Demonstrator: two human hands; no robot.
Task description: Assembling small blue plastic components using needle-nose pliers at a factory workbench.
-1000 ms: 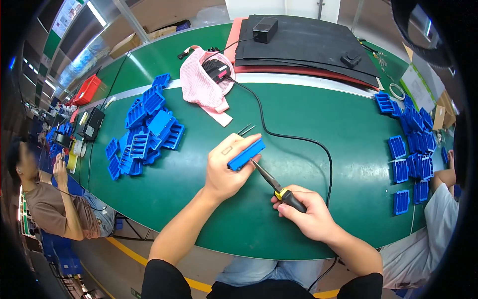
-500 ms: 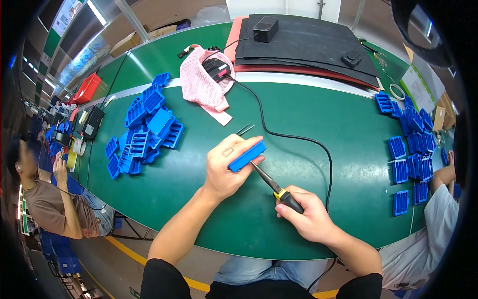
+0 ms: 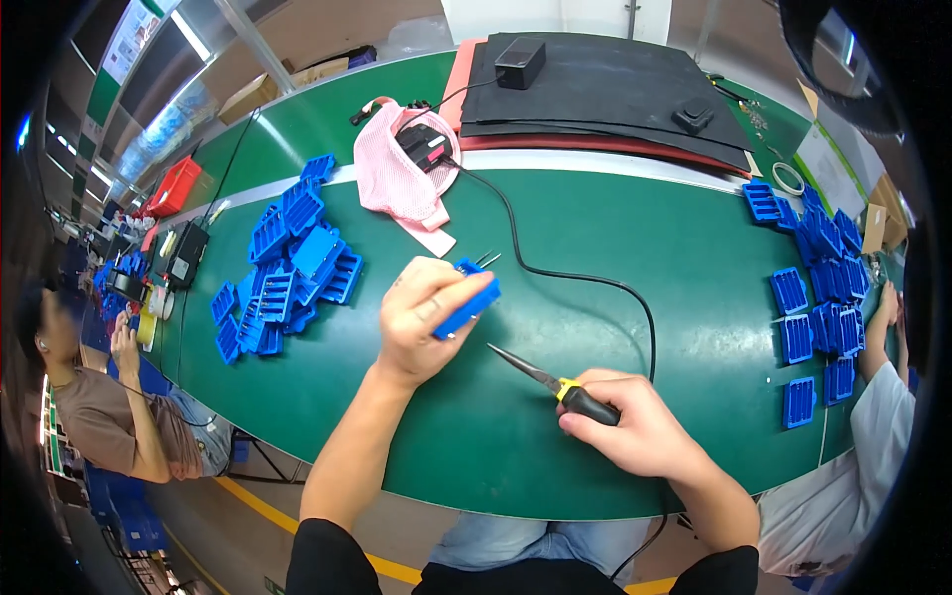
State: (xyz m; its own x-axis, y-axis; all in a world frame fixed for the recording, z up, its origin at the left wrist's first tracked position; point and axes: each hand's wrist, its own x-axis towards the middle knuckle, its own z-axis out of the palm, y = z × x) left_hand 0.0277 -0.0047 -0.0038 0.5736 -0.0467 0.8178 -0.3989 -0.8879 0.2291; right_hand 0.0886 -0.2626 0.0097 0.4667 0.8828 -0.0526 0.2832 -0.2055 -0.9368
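My left hand [image 3: 412, 322] is closed around a blue plastic battery holder [image 3: 466, 309], raised above the green table and tilted on edge, its slotted face mostly hidden. My right hand [image 3: 635, 421] grips needle-nose pliers [image 3: 585, 402] by their black and yellow handles. Their pointed jaws reach up and left, look closed, and stand apart from the holder with nothing visible in them. Just beyond my left hand, two thin metal prongs [image 3: 488, 260] show; the rest of that tool is hidden.
A pile of blue battery holders [image 3: 288, 268] lies left, more [image 3: 798, 339] at right. A black cable [image 3: 585, 281] runs across the green table [image 3: 565, 218] from a device in a pink mesh pouch [image 3: 382, 178]. Black sheets [image 3: 605, 89] are stacked behind. Other people sit at both sides.
My left hand has drawn back left with the battery holder and turned it. The pliers' tips, earlier at the holder, are now apart from it; my right hand has shifted slightly right.
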